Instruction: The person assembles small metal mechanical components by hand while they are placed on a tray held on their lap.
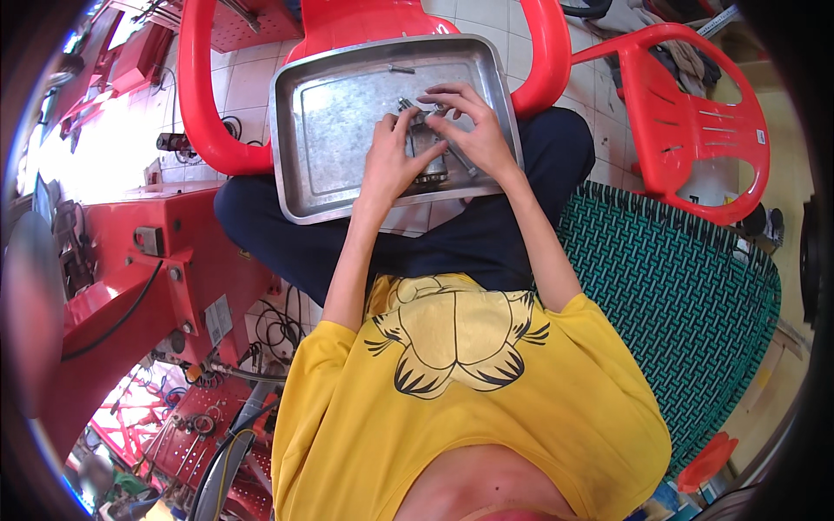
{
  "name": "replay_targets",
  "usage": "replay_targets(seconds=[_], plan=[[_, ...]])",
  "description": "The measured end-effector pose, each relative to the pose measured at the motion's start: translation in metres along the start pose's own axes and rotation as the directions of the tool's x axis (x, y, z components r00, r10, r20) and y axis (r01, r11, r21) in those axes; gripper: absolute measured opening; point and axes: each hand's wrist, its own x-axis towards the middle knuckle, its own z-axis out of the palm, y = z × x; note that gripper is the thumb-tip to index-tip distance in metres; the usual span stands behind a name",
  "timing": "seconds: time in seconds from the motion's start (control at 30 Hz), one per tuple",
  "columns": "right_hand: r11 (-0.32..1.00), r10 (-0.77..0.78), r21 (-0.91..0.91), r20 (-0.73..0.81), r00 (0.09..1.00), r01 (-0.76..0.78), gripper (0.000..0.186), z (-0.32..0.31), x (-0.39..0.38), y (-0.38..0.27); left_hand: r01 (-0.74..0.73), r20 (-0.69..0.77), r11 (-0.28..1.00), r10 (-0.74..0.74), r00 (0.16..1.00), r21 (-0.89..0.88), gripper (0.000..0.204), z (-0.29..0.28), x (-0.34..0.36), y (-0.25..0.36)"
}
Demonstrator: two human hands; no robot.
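A shallow rectangular metal tray (326, 113) rests across the front of a red chair, just beyond my crossed legs. Inside it, toward the right, a grey metal machine part (427, 156) stands between my hands, with a round toothed or ridged end facing me. My left hand (393, 161) is closed round the part's left side, thumb across its near portion. Over the part's far end, my right hand (476, 135) has its thumb and fingers curled together; what they pinch is too small to make out. A short metal pin (401, 69) lies by the tray's far wall.
The red plastic chair (201, 95) has arms on both sides of the tray. Another red chair (686, 139) stands at the right, near a green woven seat (669, 304). Red machinery (165, 260) with cables fills the left side. Pale tiles (486, 13) cover the floor.
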Motion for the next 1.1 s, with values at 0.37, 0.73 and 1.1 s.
replay_targets(seconds=[0.37,0.73,1.1], plan=[[0.988,0.147,0.048,-0.013,0.989,-0.146,0.023,-0.011,0.006,-0.008,0.027,0.027,1.000,-0.027,0.999,-0.010,0.074,-0.003,-0.001,0.006],[0.999,0.029,-0.023,0.000,1.000,-0.029,0.029,-0.012,0.010,-0.009,0.019,0.016,1.000,-0.019,1.000,0.006,0.075,-0.001,-0.001,0.004],[0.906,-0.146,-0.406,-0.029,0.989,0.122,0.023,-0.013,0.007,-0.016,0.033,0.023,0.999,-0.033,0.999,0.012,0.074,-0.003,-0.001,0.008]])
